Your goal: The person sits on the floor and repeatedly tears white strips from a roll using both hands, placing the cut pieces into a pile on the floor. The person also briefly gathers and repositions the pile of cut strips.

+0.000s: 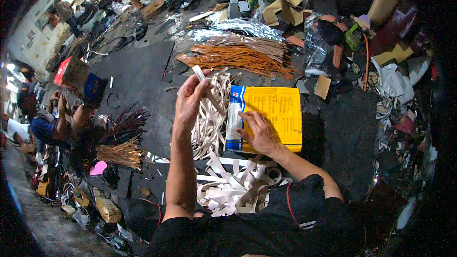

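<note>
My left hand [190, 96] is raised over a heap of pale strips, its fingers pinched on a whitish strip [199, 72]. One end of that strip sticks up past my fingertips, and the other slants down toward the heap [209, 133]. To the right lies a yellow container [278, 114] with a blue and white band along its left side. My right hand [258, 132] rests on its upper face, fingers spread, with the fingertips near the band. Closer to my body is a second pile of wider, flat white strips [233, 185].
Beyond the container lie bundles of orange strips [238, 59], brown strips [257, 45] and shiny silvery strips [233, 28]. At left, another person [52, 123] sits near dark and tan strip bundles [121, 152]. Scraps and plastic [395, 85] crowd the right side.
</note>
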A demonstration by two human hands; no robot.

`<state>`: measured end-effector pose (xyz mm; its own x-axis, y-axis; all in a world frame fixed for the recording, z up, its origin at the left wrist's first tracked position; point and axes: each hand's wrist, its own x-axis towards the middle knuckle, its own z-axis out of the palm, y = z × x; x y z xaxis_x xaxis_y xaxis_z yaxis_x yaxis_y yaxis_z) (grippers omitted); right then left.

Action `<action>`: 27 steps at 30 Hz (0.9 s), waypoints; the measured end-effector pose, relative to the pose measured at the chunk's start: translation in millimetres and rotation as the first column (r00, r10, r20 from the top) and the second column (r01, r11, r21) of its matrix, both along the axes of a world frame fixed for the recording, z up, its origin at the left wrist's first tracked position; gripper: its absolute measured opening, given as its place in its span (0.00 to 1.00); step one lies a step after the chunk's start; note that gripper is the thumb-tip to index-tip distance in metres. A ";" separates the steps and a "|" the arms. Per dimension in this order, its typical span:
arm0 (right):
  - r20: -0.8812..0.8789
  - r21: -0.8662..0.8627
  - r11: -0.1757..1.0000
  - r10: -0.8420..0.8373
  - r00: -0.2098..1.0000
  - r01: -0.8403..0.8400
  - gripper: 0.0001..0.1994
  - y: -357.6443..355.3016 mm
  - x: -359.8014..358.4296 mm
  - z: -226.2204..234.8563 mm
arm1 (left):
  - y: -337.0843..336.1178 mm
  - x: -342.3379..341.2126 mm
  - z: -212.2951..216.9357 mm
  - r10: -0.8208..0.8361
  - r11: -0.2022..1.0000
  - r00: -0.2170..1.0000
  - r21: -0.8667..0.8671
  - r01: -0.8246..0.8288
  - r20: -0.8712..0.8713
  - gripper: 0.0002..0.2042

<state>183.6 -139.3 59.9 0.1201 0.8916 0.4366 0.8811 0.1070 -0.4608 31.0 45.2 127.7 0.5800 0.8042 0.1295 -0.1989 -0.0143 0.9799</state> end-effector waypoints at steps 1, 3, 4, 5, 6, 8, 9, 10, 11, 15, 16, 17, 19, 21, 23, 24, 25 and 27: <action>-0.029 0.002 1.000 0.009 1.000 -0.009 0.22 -1.0 1.2 2.3 | 2.1 -1.4 -1.4 -0.025 1.000 0.999 0.010 0.026 -0.025 0.16; -0.005 0.087 0.996 0.016 1.000 -0.015 0.22 -1.1 6.8 -4.8 | 16.2 -10.5 -27.4 -0.090 0.996 0.990 0.012 0.092 -0.113 0.17; 0.002 0.133 0.991 0.029 1.000 -0.029 0.22 1.1 6.0 -7.1 | 23.9 -22.9 -56.5 -0.079 0.997 0.968 0.003 0.082 -0.238 0.19; -0.019 0.120 0.992 0.041 0.999 -0.039 0.21 5.0 -4.3 0.8 | 44.1 -50.2 -111.3 0.029 0.989 0.860 0.138 0.049 -0.510 0.21; -0.032 0.126 0.991 0.047 0.998 -0.042 0.20 8.3 -10.5 3.4 | 56.5 -70.9 -150.1 0.154 0.963 0.676 0.263 0.061 -0.720 0.23; -0.028 0.101 0.995 0.010 1.000 -0.007 0.20 4.7 -3.5 0.7 | 24.9 -51.9 -153.0 0.257 0.908 0.639 0.408 0.098 -0.725 0.19; -0.048 0.086 0.996 -0.010 0.999 0.014 0.19 4.3 2.5 -0.3 | 5.8 -29.3 -119.5 0.124 0.953 0.699 0.281 0.114 -0.704 0.19; -0.099 0.091 0.996 0.019 0.995 -0.010 0.19 11.8 -6.6 0.7 | 11.8 -32.7 -124.3 0.044 0.973 0.755 0.199 0.116 -0.654 0.19; -0.123 0.059 0.998 -0.007 0.992 0.014 0.18 7.2 -0.3 -4.7 | -11.6 -9.6 -88.4 -0.039 0.968 0.835 0.186 0.167 -0.550 0.22; -0.140 0.057 0.998 0.023 0.990 -0.015 0.14 5.2 5.0 -14.6 | -34.6 28.9 -3.4 -0.275 0.785 0.818 0.374 0.494 -0.505 0.20; -0.135 0.061 0.998 0.035 0.990 -0.027 0.13 5.8 5.5 -14.6 | -38.6 35.7 19.5 -0.265 0.710 0.780 0.433 0.555 -0.567 0.20; -0.169 0.036 0.999 0.006 0.986 0.000 0.12 8.9 2.6 -20.7 | -34.3 42.0 21.2 -0.345 0.679 0.765 0.418 0.603 -0.543 0.20; -0.484 0.059 0.998 0.028 0.875 0.001 0.10 12.4 2.1 -33.1 | -30.8 48.1 11.0 -0.236 0.430 0.723 0.597 0.677 -0.650 0.17; -0.309 -0.005 0.997 0.073 0.948 -0.078 0.09 10.0 11.6 -19.6 | -44.1 33.9 -5.8 -0.204 0.329 0.632 0.556 0.764 -0.748 0.13; -0.278 -0.004 0.996 0.081 0.957 -0.086 0.09 9.5 13.7 -7.4 | -60.0 11.3 -3.2 -0.170 0.199 0.255 0.220 0.955 -0.952 0.15; -0.254 -0.009 0.997 0.077 0.964 -0.082 0.09 8.4 16.1 -2.6 | -71.6 -1.0 6.3 -0.304 0.192 0.201 0.146 0.970 -0.931 0.16; -0.222 -0.014 0.993 0.108 0.969 -0.114 0.09 12.0 16.7 -1.2 | -77.1 -19.3 18.2 -0.353 0.188 0.170 0.108 0.976 -0.920 0.15; -0.161 -0.029 0.980 0.190 0.969 -0.197 0.09 22.3 19.8 -2.3 | -84.7 -31.6 -15.5 -0.365 0.114 0.315 0.294 0.949 -0.876 0.14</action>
<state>203.4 -117.0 57.7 0.0072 0.9226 0.3856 0.7623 0.2445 -0.5993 -0.6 -39.6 112.2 0.9451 -0.2397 -0.2223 -0.0833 -0.8342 0.5451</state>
